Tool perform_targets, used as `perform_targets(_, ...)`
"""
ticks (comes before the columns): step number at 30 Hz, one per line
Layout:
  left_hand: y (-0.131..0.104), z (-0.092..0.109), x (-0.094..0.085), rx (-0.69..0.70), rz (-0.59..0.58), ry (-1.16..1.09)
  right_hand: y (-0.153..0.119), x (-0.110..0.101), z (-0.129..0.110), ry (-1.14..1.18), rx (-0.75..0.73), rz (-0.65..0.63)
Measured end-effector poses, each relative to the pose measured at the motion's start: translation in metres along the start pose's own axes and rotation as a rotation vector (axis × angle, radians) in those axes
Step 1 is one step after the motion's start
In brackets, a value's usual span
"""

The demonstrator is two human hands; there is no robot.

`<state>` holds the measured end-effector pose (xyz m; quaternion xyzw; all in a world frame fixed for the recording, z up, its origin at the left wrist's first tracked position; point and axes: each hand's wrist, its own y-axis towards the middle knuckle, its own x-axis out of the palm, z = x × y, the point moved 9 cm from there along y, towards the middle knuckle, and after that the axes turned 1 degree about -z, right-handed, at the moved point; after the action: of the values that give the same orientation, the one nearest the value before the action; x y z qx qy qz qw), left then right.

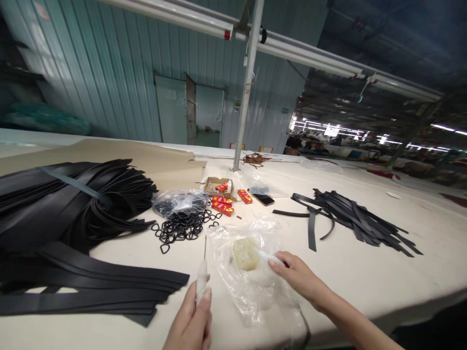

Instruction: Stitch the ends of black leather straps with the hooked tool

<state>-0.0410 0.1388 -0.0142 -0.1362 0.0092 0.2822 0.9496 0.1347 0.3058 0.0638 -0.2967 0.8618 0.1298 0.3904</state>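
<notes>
My left hand (193, 316) is closed round the white handle of an awl (201, 279), whose thin metal shaft points up and away from me. My right hand (292, 272) grips a slim pale object (269, 256); its kind is unclear. The tip of that object reaches the side of a yellowish, translucent block (245, 253) with small dark marks on top. Under the block lies a crumpled clear plastic bag (251, 304). Beyond my left hand is a pile of black D-shaped rings (182, 224).
Black strap bundles lie left (73, 204) and right (353, 218) on the pale table. Small red boxes (222, 208), an open carton (209, 186), a phone (263, 198) and a bagged dark heap (178, 201) sit ahead. A metal post (248, 92) rises behind them.
</notes>
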Motion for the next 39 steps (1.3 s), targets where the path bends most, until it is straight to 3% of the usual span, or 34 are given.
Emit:
perform_targets(1,0.004,0.000,0.009,-0.008,-0.058,0.086,-0.002,-0.001,0.001,0.026,0.001,0.004)
perform_targets(3,0.013,0.012,0.015,0.120,-0.071,0.399,-0.007,-0.002,0.005,0.092,0.007,0.015)
perform_targets(6,0.026,0.039,0.012,0.349,0.067,0.752,-0.013,-0.004,0.007,0.250,0.045,0.023)
perform_targets(11,0.040,0.056,0.008,0.438,0.240,0.894,-0.019,-0.009,-0.007,0.459,0.049,0.001)
perform_targets(15,0.034,0.063,0.015,0.550,0.307,0.907,-0.015,-0.006,-0.015,0.560,0.042,-0.020)
perform_targets(17,0.025,0.070,0.026,0.639,0.263,0.775,-0.011,0.001,-0.019,0.616,0.035,-0.045)
perform_targets(19,0.019,0.076,0.039,0.662,0.139,0.475,-0.006,0.011,-0.027,0.671,0.020,-0.076)
perform_targets(22,0.023,0.076,0.062,0.451,-0.073,-0.005,0.000,0.026,-0.045,0.767,-0.007,-0.129)
perform_targets(25,0.029,0.079,0.080,0.278,-0.220,-0.271,0.007,0.036,-0.063,0.830,-0.026,-0.165)
perform_targets(32,0.053,0.080,0.061,0.181,-0.149,-0.552,0.033,0.046,-0.082,0.781,-0.050,-0.184)
perform_targets(39,0.070,0.078,0.052,0.085,-0.211,-0.733,0.056,0.053,-0.098,0.564,-0.131,-0.256)
